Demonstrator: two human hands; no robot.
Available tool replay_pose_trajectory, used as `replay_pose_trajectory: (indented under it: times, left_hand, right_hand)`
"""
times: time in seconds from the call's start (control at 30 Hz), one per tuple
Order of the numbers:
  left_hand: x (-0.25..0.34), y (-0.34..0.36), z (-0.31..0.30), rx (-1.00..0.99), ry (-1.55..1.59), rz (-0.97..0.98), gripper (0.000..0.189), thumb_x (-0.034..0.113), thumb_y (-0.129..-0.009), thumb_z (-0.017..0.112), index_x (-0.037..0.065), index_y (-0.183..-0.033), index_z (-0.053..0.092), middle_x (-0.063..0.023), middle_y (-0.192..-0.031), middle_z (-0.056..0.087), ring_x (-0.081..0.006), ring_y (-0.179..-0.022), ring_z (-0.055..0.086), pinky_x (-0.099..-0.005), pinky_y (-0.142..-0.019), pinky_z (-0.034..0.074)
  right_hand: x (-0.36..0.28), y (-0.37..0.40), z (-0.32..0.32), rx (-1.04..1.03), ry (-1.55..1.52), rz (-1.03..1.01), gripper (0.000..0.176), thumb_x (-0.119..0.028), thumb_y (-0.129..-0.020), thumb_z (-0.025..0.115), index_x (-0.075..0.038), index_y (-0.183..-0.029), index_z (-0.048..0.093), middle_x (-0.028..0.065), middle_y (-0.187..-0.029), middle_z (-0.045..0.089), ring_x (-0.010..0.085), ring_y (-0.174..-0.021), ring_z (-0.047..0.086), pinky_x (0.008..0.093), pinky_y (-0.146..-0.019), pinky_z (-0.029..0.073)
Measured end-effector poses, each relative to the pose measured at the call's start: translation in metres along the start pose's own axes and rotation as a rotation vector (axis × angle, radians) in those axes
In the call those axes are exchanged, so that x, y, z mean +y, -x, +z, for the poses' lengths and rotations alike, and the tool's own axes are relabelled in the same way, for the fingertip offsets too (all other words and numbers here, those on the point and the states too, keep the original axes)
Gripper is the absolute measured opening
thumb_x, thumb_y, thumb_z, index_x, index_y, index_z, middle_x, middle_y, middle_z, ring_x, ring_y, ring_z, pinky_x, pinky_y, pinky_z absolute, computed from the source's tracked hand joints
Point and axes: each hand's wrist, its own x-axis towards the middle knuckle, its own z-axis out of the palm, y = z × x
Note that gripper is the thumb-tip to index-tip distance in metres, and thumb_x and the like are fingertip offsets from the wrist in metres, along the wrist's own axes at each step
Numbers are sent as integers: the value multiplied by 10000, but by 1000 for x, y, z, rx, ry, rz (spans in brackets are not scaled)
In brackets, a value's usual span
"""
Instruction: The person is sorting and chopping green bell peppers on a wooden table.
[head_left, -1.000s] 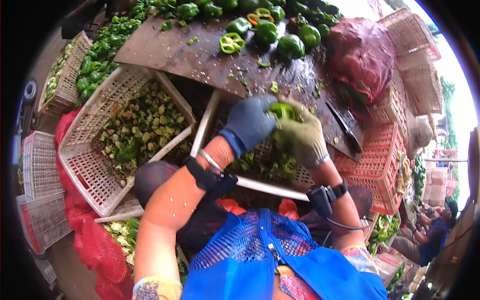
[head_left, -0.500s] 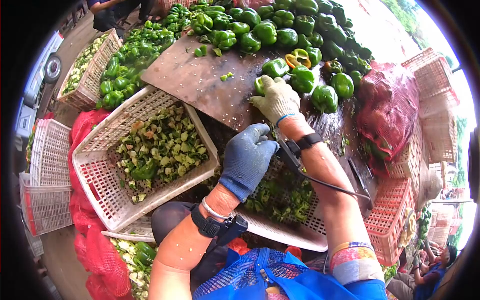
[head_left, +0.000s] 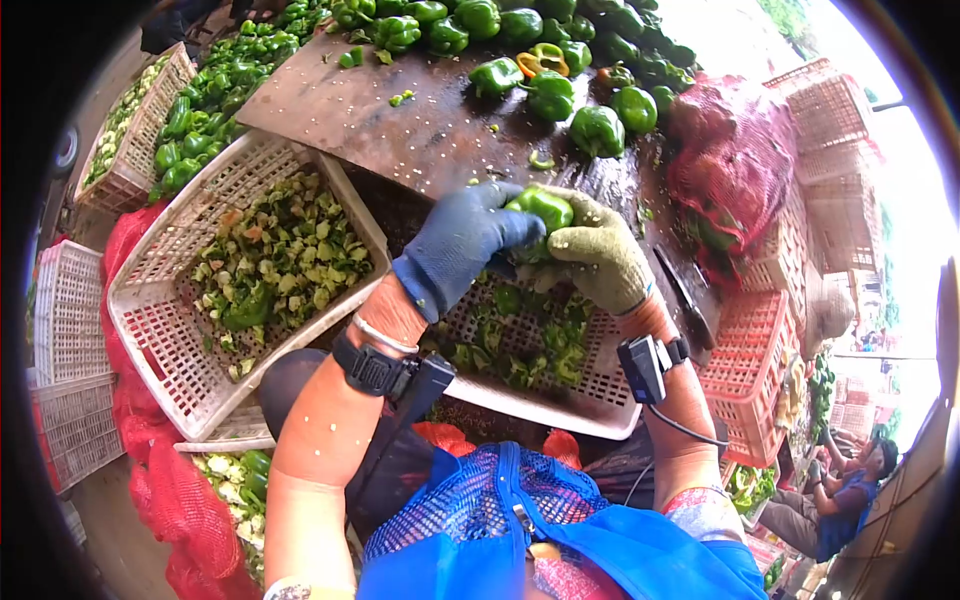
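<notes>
A green bell pepper [head_left: 543,209] is held between both hands above a white crate. My left hand [head_left: 465,240], in a blue glove, closes on its left side. From the right, my right hand [head_left: 600,250], in a pale knit glove, wraps its fingers round the pepper. Whether anything else sits in my left palm is hidden. Below them, the white crate [head_left: 600,418] holds green pepper pieces [head_left: 520,350]. Just beyond the hands lies the dark board [head_left: 430,150], with whole green peppers [head_left: 598,131] and a cut pepper with a yellow-orange rim [head_left: 543,60].
A second white crate [head_left: 150,290] with cut pepper tops stands at the left. A red mesh sack [head_left: 735,160] and stacked crates [head_left: 745,350] are on the right. A dark long-handled tool [head_left: 680,295] lies on the board's right edge. Another person [head_left: 845,490] sits far right.
My right hand has come back from the far peppers with one green pepper. Both hands now meet on it over the crate. The view has shifted.
</notes>
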Motion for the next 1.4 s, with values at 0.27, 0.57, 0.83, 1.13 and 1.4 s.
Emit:
replay_pose_trajectory:
  times: [0.27,0.57,0.83,1.13,1.4]
  left_hand:
    - [-22,12,35,253,-763,309,306,172,-785,785,-3,-1026,718,-153,-837,725,-230,-767,717,-367,-721,561]
    - [-48,-9,25,190,-469,97,189,110,-898,633,25,-1062,674,-85,-837,721,-218,-766,716,-348,-698,589]
    - [-42,9,49,-6,-15,90,358,53,-920,664,-30,-1267,634,-74,-1063,723,-157,-936,700,-309,-834,597]
    - [-43,0,48,38,-875,528,284,131,-846,732,63,-1123,726,-190,-1023,730,-348,-924,725,-400,-812,572]
    - [-62,-12,55,399,-773,382,161,192,-867,713,59,-957,731,-187,-846,718,-331,-780,730,-403,-717,564]
  right_hand:
    - [33,39,30,485,422,-125,407,-92,-842,733,22,-1223,642,82,-982,717,143,-781,702,283,-647,596]
    - [53,88,-14,462,1363,-84,694,-291,-763,793,-29,-1370,587,234,-1274,665,362,-1146,667,403,-929,556]
    - [68,56,3,504,403,-238,445,-130,-859,783,-9,-1271,668,78,-1066,720,113,-953,640,273,-839,542]
    - [56,65,-11,518,777,-194,305,-165,-830,784,15,-1071,729,86,-865,749,88,-780,669,280,-727,553]
    - [75,58,18,568,697,-332,153,-142,-837,757,-19,-921,722,71,-771,698,86,-699,642,295,-650,540]
